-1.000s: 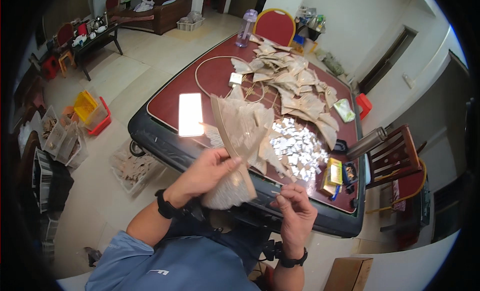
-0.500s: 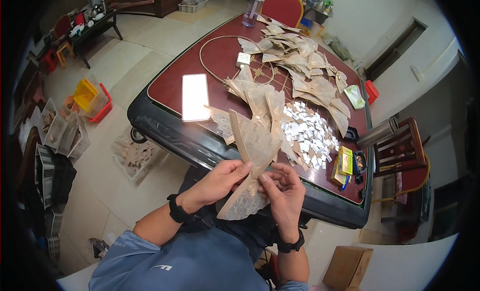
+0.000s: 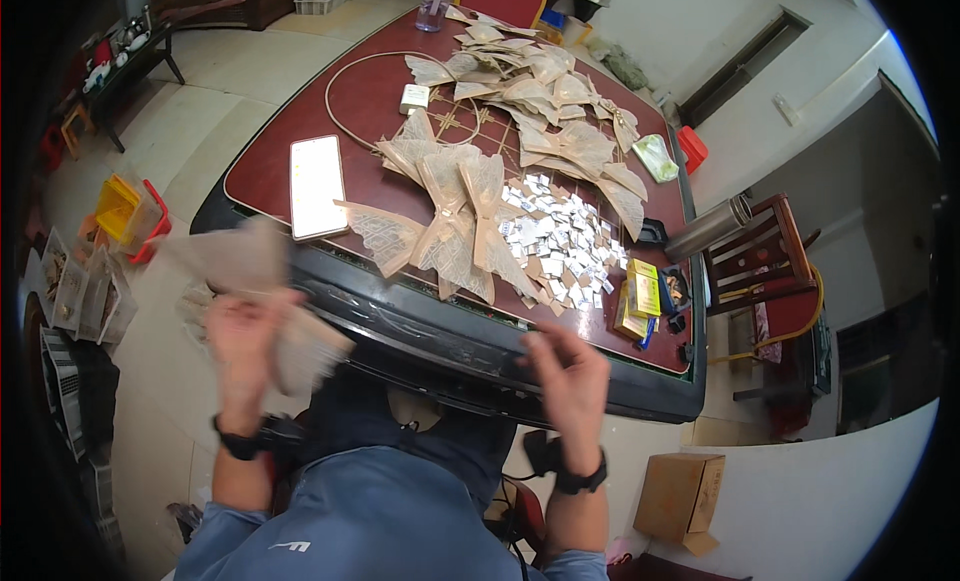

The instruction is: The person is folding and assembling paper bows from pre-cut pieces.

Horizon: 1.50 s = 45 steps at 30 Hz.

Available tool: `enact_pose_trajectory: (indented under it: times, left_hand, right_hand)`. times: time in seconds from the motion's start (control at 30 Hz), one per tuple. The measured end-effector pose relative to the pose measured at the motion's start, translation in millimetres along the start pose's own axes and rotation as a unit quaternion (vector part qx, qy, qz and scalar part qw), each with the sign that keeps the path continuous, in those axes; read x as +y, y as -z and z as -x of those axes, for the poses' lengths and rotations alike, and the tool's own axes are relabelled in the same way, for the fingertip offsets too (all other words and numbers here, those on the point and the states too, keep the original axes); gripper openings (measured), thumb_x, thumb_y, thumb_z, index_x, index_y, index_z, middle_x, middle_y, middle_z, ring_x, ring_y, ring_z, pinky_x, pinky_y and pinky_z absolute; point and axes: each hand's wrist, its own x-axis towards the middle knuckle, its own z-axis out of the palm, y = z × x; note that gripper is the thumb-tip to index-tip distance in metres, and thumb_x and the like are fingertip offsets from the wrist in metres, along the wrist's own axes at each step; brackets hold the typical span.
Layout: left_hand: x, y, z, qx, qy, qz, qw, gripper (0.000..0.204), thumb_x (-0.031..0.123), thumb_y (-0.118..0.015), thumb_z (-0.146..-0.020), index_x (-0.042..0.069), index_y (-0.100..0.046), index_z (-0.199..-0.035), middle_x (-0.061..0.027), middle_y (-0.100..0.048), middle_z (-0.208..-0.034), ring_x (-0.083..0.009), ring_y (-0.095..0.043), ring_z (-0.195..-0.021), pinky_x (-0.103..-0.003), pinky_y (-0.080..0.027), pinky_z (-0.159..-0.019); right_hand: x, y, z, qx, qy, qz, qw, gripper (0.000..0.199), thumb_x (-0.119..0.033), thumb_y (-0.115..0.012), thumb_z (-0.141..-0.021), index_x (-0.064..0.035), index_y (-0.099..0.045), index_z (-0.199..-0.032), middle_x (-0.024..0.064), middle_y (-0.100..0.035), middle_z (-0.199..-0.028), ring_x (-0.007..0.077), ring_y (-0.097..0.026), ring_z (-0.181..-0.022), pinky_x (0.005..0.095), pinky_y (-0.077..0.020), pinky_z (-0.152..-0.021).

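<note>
A beige lace fabric bow (image 3: 232, 256), smeared by motion, is gripped at its pinched middle by my left hand (image 3: 243, 346), off the table's left front edge. My right hand (image 3: 577, 381) is by the front edge of the table, its fingers loosely curled and apart, with no visible thing in them. Between and beyond my hands, several finished-looking lace bows (image 3: 450, 216) overlap on the tabletop. Right of them spreads a heap of small white and brown card pieces (image 3: 565, 241). A larger pile of similar bows (image 3: 540, 81) stretches along the back of the table.
On the red table (image 3: 265, 166) lie a lit phone (image 3: 317, 186), a cable loop with a white block (image 3: 414, 99), yellow boxes (image 3: 641, 291) and a green-white packet (image 3: 655, 158). Plastic bins (image 3: 90, 291) stand on the floor at left. A chair (image 3: 760, 251) and a cardboard box (image 3: 680, 499) are at right.
My left hand has carried the bow away to the left, off the table edge. My right hand has let go of it and stays near the front edge. The view has shifted.
</note>
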Motion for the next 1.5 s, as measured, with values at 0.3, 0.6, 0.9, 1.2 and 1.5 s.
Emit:
enact_pose_trajectory:
  times: [0.3, 0.6, 0.9, 1.2, 1.5]
  left_hand:
    - [-85.5, 248.7, -99.0, 0.250, 0.115, -0.142, 0.951, 0.067, 0.033, -0.064, -0.092, -0.001, -0.036, -0.142, -0.0153, -0.043, -0.142, -0.0214, -0.044, -0.129, -0.034, -0.039, -0.102]
    - [40.2, 57.8, -23.1, -0.079, -0.019, 0.138, 0.987, 0.035, 0.017, -0.057, -0.095, -0.002, -0.055, -0.124, -0.0128, -0.065, -0.111, -0.0207, -0.066, -0.097, -0.034, -0.053, -0.088]
    - [38.1, -117.5, 2.1, -0.349, 0.155, 0.198, 0.903, 0.022, 0.007, -0.056, -0.096, -0.004, -0.061, -0.114, -0.0152, -0.069, -0.103, -0.0197, -0.068, -0.091, -0.032, -0.056, -0.084]
    - [-0.8, -179.1, 15.4, -0.420, 0.197, 0.204, 0.862, 0.024, 0.007, -0.058, -0.096, -0.004, -0.060, -0.117, -0.0118, -0.068, -0.107, -0.0158, -0.066, -0.096, -0.026, -0.053, -0.087]
    - [-8.1, -214.8, 28.1, -0.407, 0.155, 0.212, 0.875, 0.034, 0.011, -0.061, -0.095, -0.005, -0.057, -0.125, -0.0054, -0.066, -0.102, -0.0081, -0.062, -0.094, -0.021, -0.052, -0.082]
  right_hand:
    - [48.4, 67.4, -92.5, 0.051, -0.026, 0.263, 0.963, 0.040, -0.023, -0.070, -0.079, 0.0043, -0.067, -0.108, 0.0216, -0.069, -0.084, 0.0340, -0.068, -0.080, 0.0400, -0.0515, -0.073]
    - [65.6, 60.7, -110.6, 0.098, 0.020, 0.302, 0.948, 0.030, -0.015, -0.071, -0.077, 0.0060, -0.069, -0.099, 0.0226, -0.067, -0.077, 0.0365, -0.066, -0.073, 0.0408, -0.0503, -0.070]
    - [41.2, 58.4, -78.4, 0.042, -0.092, 0.114, 0.988, 0.024, -0.017, -0.071, -0.080, 0.0025, -0.073, -0.094, 0.0163, -0.069, -0.071, 0.0194, -0.069, -0.062, 0.0298, -0.0502, -0.056]
    - [37.9, 45.2, -54.0, 0.134, 0.147, 0.389, 0.899, 0.018, -0.018, -0.068, -0.083, -0.0017, -0.073, -0.090, 0.0153, -0.069, -0.080, 0.0293, -0.067, -0.073, 0.0354, -0.0512, -0.067]
    - [5.1, 33.4, -13.8, -0.033, -0.062, -0.170, 0.983, 0.017, -0.013, -0.068, -0.089, 0.0019, -0.068, -0.097, 0.0025, -0.067, -0.079, 0.0067, -0.060, -0.065, 0.0188, -0.0429, -0.054]
